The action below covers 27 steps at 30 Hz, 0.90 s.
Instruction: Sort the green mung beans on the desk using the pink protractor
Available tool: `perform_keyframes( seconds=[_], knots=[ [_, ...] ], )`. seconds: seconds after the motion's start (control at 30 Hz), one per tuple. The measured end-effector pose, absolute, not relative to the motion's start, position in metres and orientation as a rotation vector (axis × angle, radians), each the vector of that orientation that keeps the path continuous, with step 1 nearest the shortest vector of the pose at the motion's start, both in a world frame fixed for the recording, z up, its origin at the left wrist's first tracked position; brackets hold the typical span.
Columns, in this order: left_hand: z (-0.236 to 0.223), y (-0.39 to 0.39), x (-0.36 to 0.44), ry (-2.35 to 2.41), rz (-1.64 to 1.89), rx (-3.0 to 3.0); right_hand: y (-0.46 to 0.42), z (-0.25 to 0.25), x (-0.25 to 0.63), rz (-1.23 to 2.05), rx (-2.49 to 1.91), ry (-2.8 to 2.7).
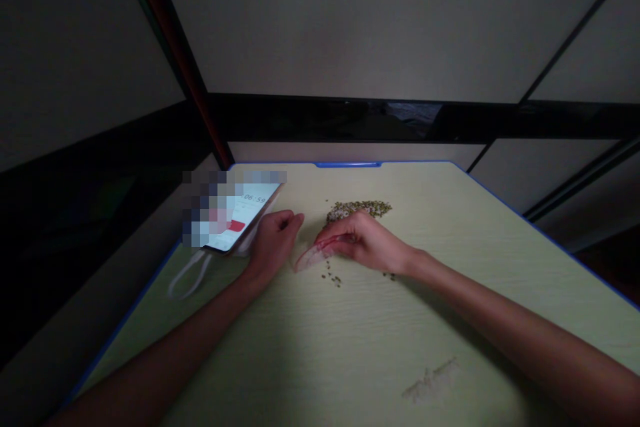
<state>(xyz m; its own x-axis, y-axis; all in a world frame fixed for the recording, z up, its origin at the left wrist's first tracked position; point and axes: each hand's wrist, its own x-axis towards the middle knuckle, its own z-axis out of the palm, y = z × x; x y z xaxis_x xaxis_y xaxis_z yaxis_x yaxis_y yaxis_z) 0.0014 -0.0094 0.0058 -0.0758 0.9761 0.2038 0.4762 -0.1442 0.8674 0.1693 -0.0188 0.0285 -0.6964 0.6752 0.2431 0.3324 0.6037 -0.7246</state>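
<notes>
On the table [240, 373], head view: R hand [370, 243] is gripping the bag [314, 258] btwn thumb & fingers. Bag is clear w/ a red strip; it is sitting just on the near side of the pile [367, 207], its free end pointing twd L hand [274, 237]. Cannot tell if bag is touching the surface. L hand is resting nr the phone [250, 210], fingers curling inward, closed; cannot tell if anything is inside. Pile (small green grains) is lying behind R hand, partly hidden by it. Loose grains [337, 281] are lying in front of bag; a few more are showing under R wrist. Phone is lying at L side, screen lit, showing "06:59"; part is blurred. White loop [202, 272] is hanging off its near end. Brownish residue [431, 380] is marking the near R area. Pale panels [350, 27] are standing behind.
</notes>
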Motion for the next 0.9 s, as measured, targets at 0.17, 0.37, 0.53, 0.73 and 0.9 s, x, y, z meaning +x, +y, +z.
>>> perform_keyframes(
  seconds=[0.17,0.37,0.53,0.73,0.9],
  knots=[
    [0.006,-0.009,0.001,1.58,1.164,1.669,-0.014,0.027,0.169,0.99,-0.771,-2.295],
    [0.006,-0.009,0.001,1.597,1.145,1.678,-0.006,0.026,0.166,1.244,-0.711,-2.249],
    [0.007,-0.01,0.002,1.586,1.16,1.668,-0.001,0.025,0.165,1.411,-0.69,-2.216],
    [0.007,-0.01,0.001,1.578,1.164,1.661,-0.001,0.023,0.167,1.537,-0.662,-2.203],
    [0.007,-0.011,0.002,1.579,1.159,1.651,-0.005,0.021,0.172,1.618,-0.675,-2.158]
  ],
)
